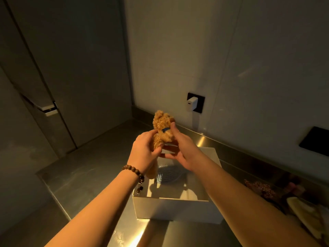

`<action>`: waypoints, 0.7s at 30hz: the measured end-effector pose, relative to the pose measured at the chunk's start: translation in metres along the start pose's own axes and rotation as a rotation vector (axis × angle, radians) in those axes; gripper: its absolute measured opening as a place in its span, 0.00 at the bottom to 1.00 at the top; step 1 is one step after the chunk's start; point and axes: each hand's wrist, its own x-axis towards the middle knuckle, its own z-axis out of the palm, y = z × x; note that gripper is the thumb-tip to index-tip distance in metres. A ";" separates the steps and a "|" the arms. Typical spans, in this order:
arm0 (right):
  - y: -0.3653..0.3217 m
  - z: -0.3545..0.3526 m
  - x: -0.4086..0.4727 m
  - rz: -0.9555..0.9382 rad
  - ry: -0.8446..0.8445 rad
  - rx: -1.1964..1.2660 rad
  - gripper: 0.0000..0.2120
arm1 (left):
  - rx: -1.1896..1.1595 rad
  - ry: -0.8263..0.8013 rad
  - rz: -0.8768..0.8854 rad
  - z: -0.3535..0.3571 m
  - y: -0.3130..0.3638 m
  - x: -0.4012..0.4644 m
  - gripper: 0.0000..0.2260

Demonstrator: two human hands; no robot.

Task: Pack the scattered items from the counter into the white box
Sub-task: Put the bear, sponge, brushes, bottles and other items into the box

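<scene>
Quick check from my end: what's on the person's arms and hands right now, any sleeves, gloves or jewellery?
Both forearms are bare to the bottom of the picture: no sleeves or gloves show. The left hand has a bracelet of round dark brown beads at the wrist, with a short strand of a few beads hanging from it. The right hand and its wrist carry nothing: no watch or band, and no ring is visible.

A small brown teddy bear (162, 128) is held upright between both hands above the open white box (176, 208). The left hand (145, 151) is closed round its lower body, and a beaded bracelet (136, 172) is worn on that wrist. The right hand (183, 148) is pressed against its other side, thumb up by the head. A blue ribbed item (168, 174) is seen inside the box, which rests on the steel counter (85, 168). A white charger (192, 103) is plugged into the wall socket behind
</scene>
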 end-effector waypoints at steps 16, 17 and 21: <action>-0.025 -0.049 0.000 -0.078 -0.097 -0.531 0.14 | -0.042 -0.160 0.120 -0.024 0.000 0.030 0.37; -0.028 -0.053 0.001 -0.069 -0.142 -0.592 0.15 | -0.035 -0.236 0.116 -0.024 0.002 0.035 0.38; -0.038 -0.066 0.006 -0.009 -0.255 -0.698 0.12 | -0.044 -0.469 0.062 -0.017 0.002 0.042 0.31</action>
